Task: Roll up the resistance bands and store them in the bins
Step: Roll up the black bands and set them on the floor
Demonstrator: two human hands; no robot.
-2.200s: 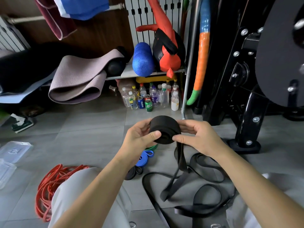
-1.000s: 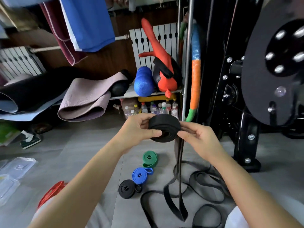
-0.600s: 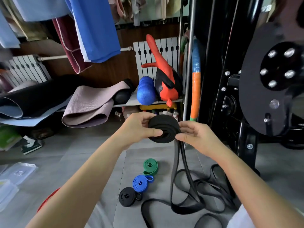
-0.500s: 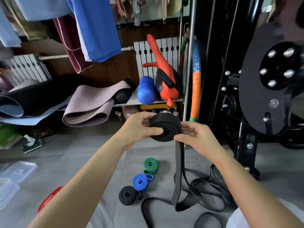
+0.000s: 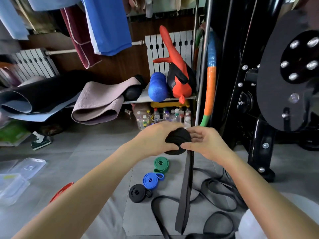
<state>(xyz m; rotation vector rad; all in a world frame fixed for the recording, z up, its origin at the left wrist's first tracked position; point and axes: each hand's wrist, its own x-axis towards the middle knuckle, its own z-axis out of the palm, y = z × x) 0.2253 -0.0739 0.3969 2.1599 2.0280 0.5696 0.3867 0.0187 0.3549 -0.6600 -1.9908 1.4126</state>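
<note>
Black band coil: soft, springy, likely to unwind; your left hand and right hand both grip its rim.

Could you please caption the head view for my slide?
Left hand and right hand grip a partly rolled black resistance band.

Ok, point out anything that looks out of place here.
Nothing looks damaged. The black band held by the left hand and right hand is only part-rolled; its tail sprawls in loops across the floor. A red band lies loose.
</note>
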